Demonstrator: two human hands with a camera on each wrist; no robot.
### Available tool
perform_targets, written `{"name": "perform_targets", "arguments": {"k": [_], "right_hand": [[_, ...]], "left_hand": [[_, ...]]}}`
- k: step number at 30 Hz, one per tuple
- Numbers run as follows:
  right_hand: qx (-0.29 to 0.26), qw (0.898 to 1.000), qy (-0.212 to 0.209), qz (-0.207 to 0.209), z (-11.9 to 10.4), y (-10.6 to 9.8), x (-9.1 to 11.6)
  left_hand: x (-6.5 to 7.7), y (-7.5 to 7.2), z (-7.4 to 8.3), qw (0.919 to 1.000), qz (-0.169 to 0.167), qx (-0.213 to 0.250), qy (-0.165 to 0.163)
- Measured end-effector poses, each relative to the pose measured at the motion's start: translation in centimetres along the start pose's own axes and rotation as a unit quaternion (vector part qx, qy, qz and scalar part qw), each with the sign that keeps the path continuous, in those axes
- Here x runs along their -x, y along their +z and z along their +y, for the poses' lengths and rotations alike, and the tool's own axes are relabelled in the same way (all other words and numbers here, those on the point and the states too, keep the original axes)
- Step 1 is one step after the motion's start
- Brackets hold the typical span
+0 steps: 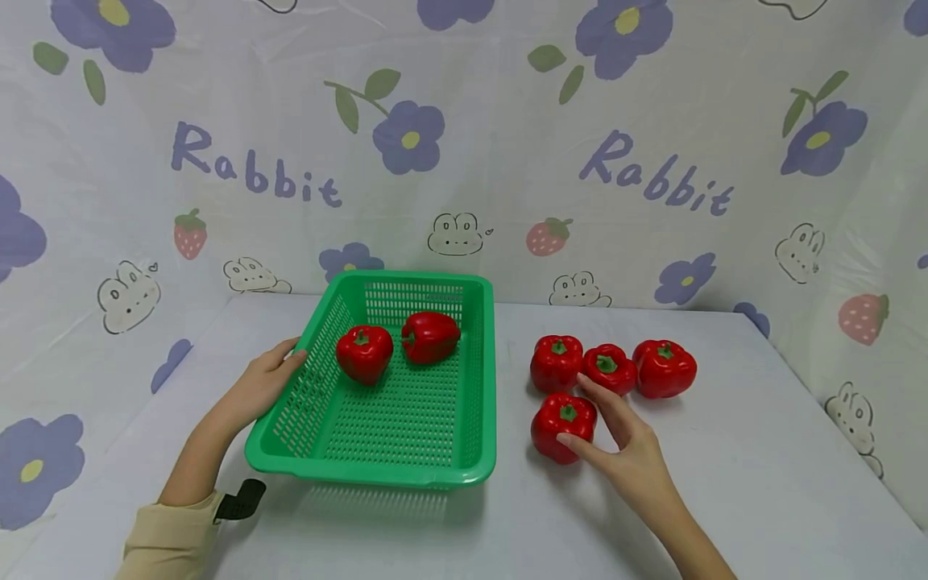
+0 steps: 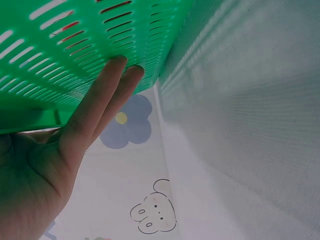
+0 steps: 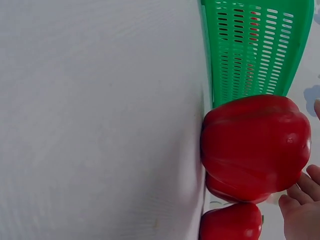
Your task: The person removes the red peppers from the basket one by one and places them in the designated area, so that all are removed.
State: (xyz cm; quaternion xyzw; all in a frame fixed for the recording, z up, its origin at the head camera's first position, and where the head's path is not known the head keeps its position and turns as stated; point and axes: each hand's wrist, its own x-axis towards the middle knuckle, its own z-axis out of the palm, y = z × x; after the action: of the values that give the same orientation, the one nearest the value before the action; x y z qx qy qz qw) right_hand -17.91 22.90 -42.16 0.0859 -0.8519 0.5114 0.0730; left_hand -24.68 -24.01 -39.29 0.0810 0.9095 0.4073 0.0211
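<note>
A green plastic basket (image 1: pixel 391 477) with slotted sides holds two red bell peppers, one standing upright (image 1: pixel 365 354) and one on its side (image 1: pixel 431 337). My left hand (image 1: pixel 268 379) grips its left rim, thumb over the edge; in the left wrist view, straight fingers (image 2: pixel 100 95) lie along the slotted outer wall. To the right of the basket, my right hand (image 1: pixel 631 451) reaches over the nearest red bell pepper (image 1: pixel 558 439). Its thumb overlaps the pepper's front and the fingers spread past its far right side. The right wrist view shows fingertips beside this pepper (image 3: pixel 255 147).
Behind the nearest pepper, three more red bell peppers stand in a row: left (image 1: pixel 557 366), middle (image 1: pixel 609 370) and right (image 1: pixel 664 370). A white cloth covers the table (image 1: pixel 761 451). A printed curtain (image 1: pixel 500 145) hangs along the back and sides.
</note>
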Motion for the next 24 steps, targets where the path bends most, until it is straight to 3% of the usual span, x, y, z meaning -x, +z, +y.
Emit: {"name": "perform_targets", "arguments": {"k": [17,24], "right_hand": [[0.001,0.999,-0.024,0.021,-1.8,-0.1,-1.5],[-0.03,0.999,-0.028,0.013,-3.3,0.5,-2.9]], "left_hand": [[0.0,0.1,-0.2,1.0,0.002,-0.004,0.002],[0.0,0.1,-0.1,1.0,0.004,-0.005,0.003]]}}
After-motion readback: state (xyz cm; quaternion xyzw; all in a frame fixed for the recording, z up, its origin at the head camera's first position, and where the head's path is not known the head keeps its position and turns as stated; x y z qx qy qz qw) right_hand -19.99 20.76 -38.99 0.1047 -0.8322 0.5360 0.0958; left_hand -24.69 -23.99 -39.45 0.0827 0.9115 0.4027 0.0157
